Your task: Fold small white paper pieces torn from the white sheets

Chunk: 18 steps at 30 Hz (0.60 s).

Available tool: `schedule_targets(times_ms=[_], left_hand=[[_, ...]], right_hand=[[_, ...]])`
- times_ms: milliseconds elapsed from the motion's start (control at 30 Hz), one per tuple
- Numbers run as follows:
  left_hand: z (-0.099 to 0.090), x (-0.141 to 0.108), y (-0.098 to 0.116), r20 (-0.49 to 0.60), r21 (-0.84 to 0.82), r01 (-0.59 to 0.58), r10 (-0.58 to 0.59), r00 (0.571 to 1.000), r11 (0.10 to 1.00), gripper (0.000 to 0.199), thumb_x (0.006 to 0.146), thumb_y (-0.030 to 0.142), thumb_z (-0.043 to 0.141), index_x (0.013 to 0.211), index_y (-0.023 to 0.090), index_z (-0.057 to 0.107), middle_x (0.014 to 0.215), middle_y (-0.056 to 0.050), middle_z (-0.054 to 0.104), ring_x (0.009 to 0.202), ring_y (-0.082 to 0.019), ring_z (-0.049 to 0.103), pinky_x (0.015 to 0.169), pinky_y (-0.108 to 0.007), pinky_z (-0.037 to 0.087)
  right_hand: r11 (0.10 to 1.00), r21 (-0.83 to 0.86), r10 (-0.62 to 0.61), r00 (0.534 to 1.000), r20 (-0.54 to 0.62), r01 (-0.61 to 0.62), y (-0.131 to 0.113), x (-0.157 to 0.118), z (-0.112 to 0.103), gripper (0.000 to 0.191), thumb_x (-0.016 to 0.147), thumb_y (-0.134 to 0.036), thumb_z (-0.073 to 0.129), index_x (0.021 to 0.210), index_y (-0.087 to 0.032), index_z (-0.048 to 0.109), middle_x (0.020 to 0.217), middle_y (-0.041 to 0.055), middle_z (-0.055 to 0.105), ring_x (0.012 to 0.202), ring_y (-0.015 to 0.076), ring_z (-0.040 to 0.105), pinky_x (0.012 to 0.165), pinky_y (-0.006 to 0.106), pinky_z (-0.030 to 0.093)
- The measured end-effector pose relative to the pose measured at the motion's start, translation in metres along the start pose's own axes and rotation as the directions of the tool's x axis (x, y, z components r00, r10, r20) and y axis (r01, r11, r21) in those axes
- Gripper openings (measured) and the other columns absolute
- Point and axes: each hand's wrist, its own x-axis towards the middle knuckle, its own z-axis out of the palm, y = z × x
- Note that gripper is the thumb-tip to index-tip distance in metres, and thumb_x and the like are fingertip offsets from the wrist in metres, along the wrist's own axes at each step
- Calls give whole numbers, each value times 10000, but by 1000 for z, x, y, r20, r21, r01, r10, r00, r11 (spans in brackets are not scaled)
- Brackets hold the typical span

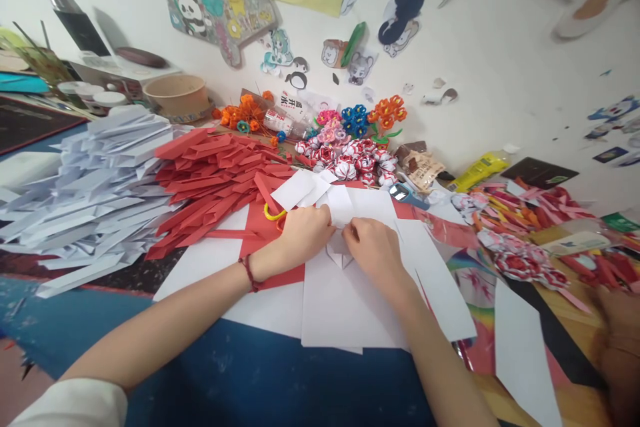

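Observation:
My left hand (306, 235) and my right hand (374, 248) are close together over the middle of the table. Their fingers are closed on a small folded piece of white paper (340, 256), which shows between and below the fingertips. Beneath lies a stack of white paper sheets (345, 313). Red paper (287, 275) lies under my left hand and wrist. Just behind that hand shows the yellow handle of what looks like scissors (273, 215). Several small white paper pieces (299, 189) rest beyond my fingers.
Folded white strips (100, 187) and folded red strips (220, 180) are heaped on the left. Red-and-white paper flowers (355, 159) stand at the back by the wall. A yellow bottle (483, 168) lies behind more strips on the right. Another person's arm (620, 347) shows at the right edge.

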Motion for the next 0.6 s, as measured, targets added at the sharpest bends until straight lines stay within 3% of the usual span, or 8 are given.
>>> schedule_targets(times_ms=[100, 200, 300, 467, 600], left_hand=[[-1, 2, -4, -3, -142, -25, 25, 1000, 990, 262, 849, 415, 519, 902, 190, 644, 770, -57, 685, 756, -222, 651, 594, -264, 417], [-5, 2, -5, -29, -304, -61, 55, 998, 951, 235, 854, 400, 520, 873, 199, 641, 700, -15, 667, 668, -172, 621, 567, -239, 381], [-11, 1, -5, -74, -433, -110, 86, 994, 895, 208, 849, 374, 542, 857, 187, 633, 658, 9, 641, 605, -130, 577, 552, -220, 358], [-13, 3, -9, -184, -498, -200, 123, 975, 844, 214, 831, 376, 574, 873, 173, 628, 811, -9, 649, 647, -108, 551, 583, -217, 376], [-12, 7, -15, -90, -576, -229, 218, 972, 784, 319, 807, 464, 584, 921, 171, 633, 857, -18, 655, 681, -116, 562, 612, -223, 408]], right_hand=[[970, 242, 48, 995, -91, -25, 4, 3, 2, 203, 890, -265, 467, 904, -197, 658, 841, 48, 668, 746, 167, 593, 602, 257, 356], [820, 572, 80, 995, -59, -32, 9, 6, 2, 264, 863, -347, 516, 1034, -198, 651, 885, 42, 668, 705, 148, 583, 632, 254, 422], [666, 744, 91, 996, -11, -52, 13, 8, 1, 265, 827, -390, 557, 911, -175, 688, 830, 45, 681, 686, 157, 585, 641, 267, 446], [553, 828, 244, 968, -52, -96, 17, 8, -3, 250, 765, -404, 638, 722, -159, 665, 702, 25, 652, 625, 147, 543, 605, 263, 420], [369, 926, 394, 915, -81, -77, 20, 9, -2, 282, 746, -405, 676, 643, -161, 578, 590, -28, 533, 545, 101, 443, 529, 227, 343]])
